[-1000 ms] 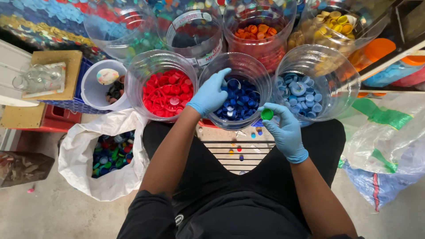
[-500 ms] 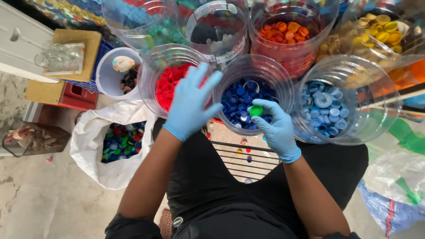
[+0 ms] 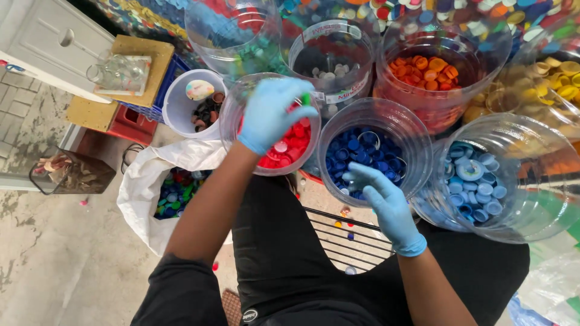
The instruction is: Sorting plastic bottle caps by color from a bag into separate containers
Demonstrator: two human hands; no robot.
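A: Left hand [image 3: 272, 115] in a blue glove — grip pinched shut on a small green plastic bottle cap [image 3: 306, 99], held above the clear plastic jar of red caps [image 3: 284, 145], near the far rim.

B: And the right hand [image 3: 383, 202]?

A: Also gloved, fingers spread and loose, holding nothing that I can see; it rests on the near rim of the clear jar of dark blue caps [image 3: 368, 158].

B: How far along does the sorting look?

A: Partly done, I judge. Jars already hold separate colours — light blue caps [image 3: 477, 184], orange caps [image 3: 426, 71], yellow ones [image 3: 562, 78] at the edge. A white sack of mixed caps [image 3: 175, 190] on the floor looks unsorted, so plenty is left.

B: Textures?

A: Hard, glossy round caps with ridged sides; thin see-through jar walls; crumpled sack.
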